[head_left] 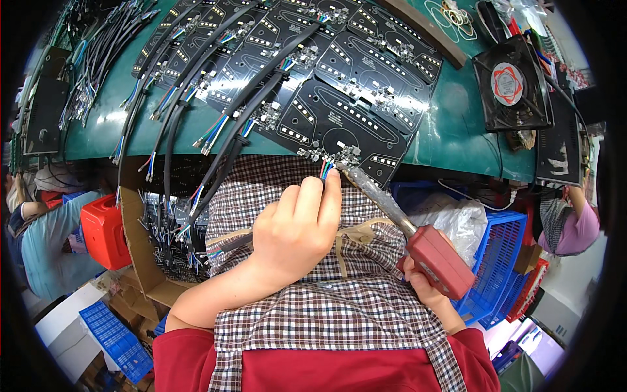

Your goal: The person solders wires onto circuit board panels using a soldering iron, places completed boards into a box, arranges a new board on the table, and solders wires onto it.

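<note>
My left hand (297,219) is closed around a dark cable (230,244), whose thin coloured wires (326,168) fan out past the fingertips. These wire ends meet the near edge of a black circuit board (339,124) on the bench. In my right hand (423,277) is a soldering iron (441,258) with a dark red handle, and its long metal shaft points up and left. The iron's tip reaches the board beside the wires. More black boards (375,85) lie in rows beyond, several with black cables (261,75) running from them toward me.
A cooling fan (509,88) stands on the green bench (450,140) at right. Loose cables (108,49) are heaped at far left. Below the bench are a cardboard box (140,245) of wired boards, a red container (106,232) and a blue crate (496,261). Other people sit at both sides.
</note>
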The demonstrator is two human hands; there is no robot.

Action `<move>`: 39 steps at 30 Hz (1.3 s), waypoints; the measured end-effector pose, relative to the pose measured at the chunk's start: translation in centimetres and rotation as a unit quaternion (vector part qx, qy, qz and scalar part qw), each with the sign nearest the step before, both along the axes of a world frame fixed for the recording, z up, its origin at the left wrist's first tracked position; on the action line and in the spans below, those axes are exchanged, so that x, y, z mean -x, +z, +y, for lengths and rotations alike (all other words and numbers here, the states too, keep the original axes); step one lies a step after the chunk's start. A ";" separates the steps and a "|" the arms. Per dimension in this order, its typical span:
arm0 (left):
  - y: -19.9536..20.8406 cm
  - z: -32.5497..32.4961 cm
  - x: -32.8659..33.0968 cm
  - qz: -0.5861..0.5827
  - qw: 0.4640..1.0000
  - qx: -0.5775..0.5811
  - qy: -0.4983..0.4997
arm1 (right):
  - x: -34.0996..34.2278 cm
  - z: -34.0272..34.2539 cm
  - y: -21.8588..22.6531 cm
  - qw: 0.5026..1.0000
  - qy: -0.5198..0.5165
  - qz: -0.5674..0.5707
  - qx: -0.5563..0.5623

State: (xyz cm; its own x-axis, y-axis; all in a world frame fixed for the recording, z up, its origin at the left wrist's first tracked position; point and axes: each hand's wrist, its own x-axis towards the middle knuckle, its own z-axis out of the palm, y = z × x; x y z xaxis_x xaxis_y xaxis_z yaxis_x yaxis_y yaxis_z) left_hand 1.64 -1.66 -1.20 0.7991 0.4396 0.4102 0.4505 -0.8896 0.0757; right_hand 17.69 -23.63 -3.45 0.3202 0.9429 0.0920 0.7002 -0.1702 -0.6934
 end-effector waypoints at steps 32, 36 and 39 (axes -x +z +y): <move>1.6 34.8 7.4 0.026 0.969 -0.054 0.241 | -2.5 7.2 3.3 0.878 -0.213 0.384 -0.192; 3.5 37.9 10.3 -0.181 0.959 0.073 0.204 | -3.0 7.8 3.3 0.873 -0.225 0.383 -0.202; 6.5 41.0 9.8 -0.433 0.878 0.168 0.112 | -3.4 7.2 3.2 0.881 -0.219 0.369 -0.197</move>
State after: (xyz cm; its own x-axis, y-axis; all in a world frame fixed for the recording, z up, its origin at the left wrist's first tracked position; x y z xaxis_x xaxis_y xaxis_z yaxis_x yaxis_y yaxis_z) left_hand -8.15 39.32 5.28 0.1286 0.7587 0.6386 0.2550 -0.6476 0.7181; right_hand 21.13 -16.48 -0.21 0.7553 0.6554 -0.0018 -0.0399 0.0432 -0.9983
